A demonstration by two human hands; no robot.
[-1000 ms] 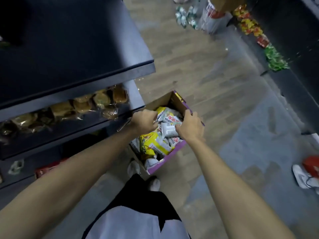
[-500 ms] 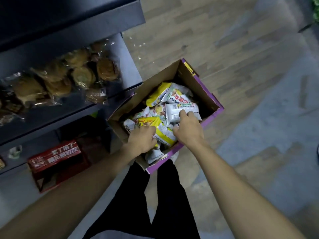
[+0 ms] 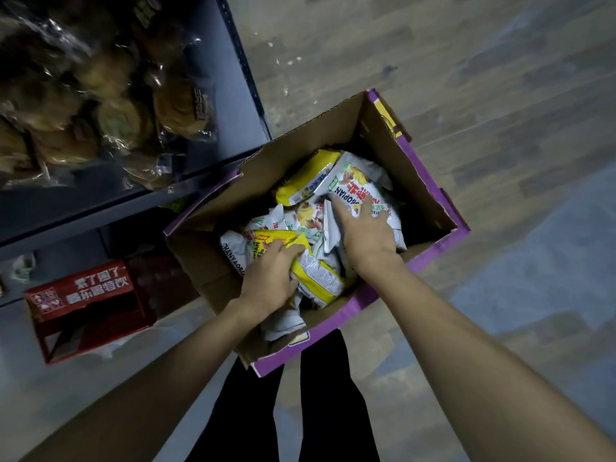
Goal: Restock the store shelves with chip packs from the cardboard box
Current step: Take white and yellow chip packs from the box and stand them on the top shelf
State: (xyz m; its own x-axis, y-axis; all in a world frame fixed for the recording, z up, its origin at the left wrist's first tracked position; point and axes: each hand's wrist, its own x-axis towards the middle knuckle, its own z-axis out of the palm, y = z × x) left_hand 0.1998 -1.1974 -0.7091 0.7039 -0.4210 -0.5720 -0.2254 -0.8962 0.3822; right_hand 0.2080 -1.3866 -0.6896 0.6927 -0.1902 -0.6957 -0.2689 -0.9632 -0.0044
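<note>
An open cardboard box (image 3: 413, 181) with purple outer sides stands on the floor in front of my legs. Several white and yellow chip packs lie jumbled inside it. My left hand (image 3: 270, 278) is inside the box near its front, fingers closed on a yellow chip pack (image 3: 316, 278). My right hand (image 3: 365, 235) lies on a white chip pack (image 3: 353, 181) near the middle of the box, fingers spread over it and curling around its lower part.
A dark shelf unit (image 3: 213, 181) stands left of the box, its shelf holding wrapped pastries (image 3: 126, 118). Below it sits a red carton (image 3: 86, 305) on the floor. Wood-pattern floor (image 3: 500, 95) extends to the right.
The view has dropped closer over the box. My right hand has slid farther back onto the white pack; my left hand has closed on the yellow pack.
</note>
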